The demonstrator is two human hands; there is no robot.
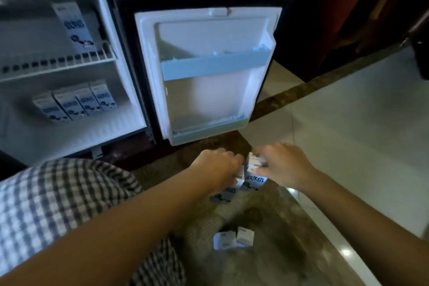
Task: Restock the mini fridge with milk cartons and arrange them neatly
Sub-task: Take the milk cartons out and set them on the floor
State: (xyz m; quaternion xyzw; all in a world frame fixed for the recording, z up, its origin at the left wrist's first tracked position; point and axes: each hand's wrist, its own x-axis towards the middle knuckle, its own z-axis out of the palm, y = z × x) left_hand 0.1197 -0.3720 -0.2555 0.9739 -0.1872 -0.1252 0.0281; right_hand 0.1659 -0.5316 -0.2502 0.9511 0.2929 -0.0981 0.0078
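Now: fridge (69, 132) stands open at the far left of the floor (348, 123). One carton (74, 26) stands on the wire shelf (58, 62), at its right end. Below it, four cartons (74, 103) stand in a tight row on the fridge bottom, touching side by side, printed faces forward. The door (209, 37) is swung fully open to the right of the cabinet, and its rack (216, 65) crosses mid-height.

Checked cloth (58, 193) fills the near left corner of the view.

Just in front of the door's lower edge, both hands meet over a small cluster of cartons on the floor. Left hand (218, 165): fingers curled down round the top of the left carton (224, 194), which lies tilted, print visible below the wrist. Fingertips hidden. Right hand (283, 165): thumb and fingers pinch the right carton (254, 161) at its upper end. A third carton (254, 182) lies just under that one, touching the left carton's side. Motion blur here, so exact contact between the three is unclear.

Nearer the person, two cartons (233, 238) stand together on the dark floor strip, well apart from the cluster.
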